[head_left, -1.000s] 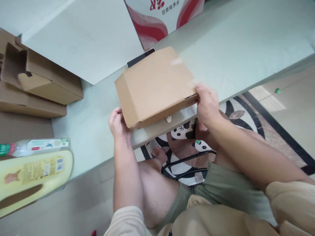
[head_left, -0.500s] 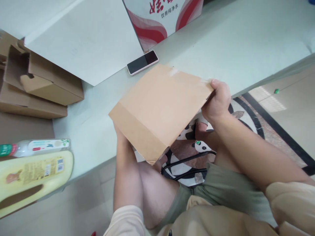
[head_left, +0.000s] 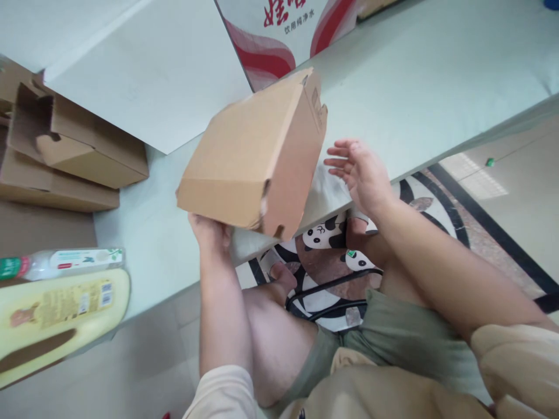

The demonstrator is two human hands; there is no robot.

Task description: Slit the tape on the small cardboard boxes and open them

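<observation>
A brown cardboard box (head_left: 236, 145) is tilted above the pale table, its near side panel turned toward me and to the right. My left hand (head_left: 209, 233) grips the box from beneath its lower left edge; most of the fingers are hidden under it. Apart from the box, to its right, my right hand (head_left: 360, 171) is open with the fingers spread and nothing in them. The phone on the table is now covered by the box.
Brown cardboard boxes (head_left: 98, 148) are piled at the left, beside a clear bottle (head_left: 82, 262) and a yellow jug (head_left: 65, 314). A large white box (head_left: 157, 70) and a red-and-white printed carton (head_left: 290, 41) stand behind. The table (head_left: 419, 75) edge runs diagonally; floor lies below.
The box has been turned and raised toward the carton, exposing its side panel. My right hand has let go of its corner and drawn back slightly left. My left hand still holds it.
</observation>
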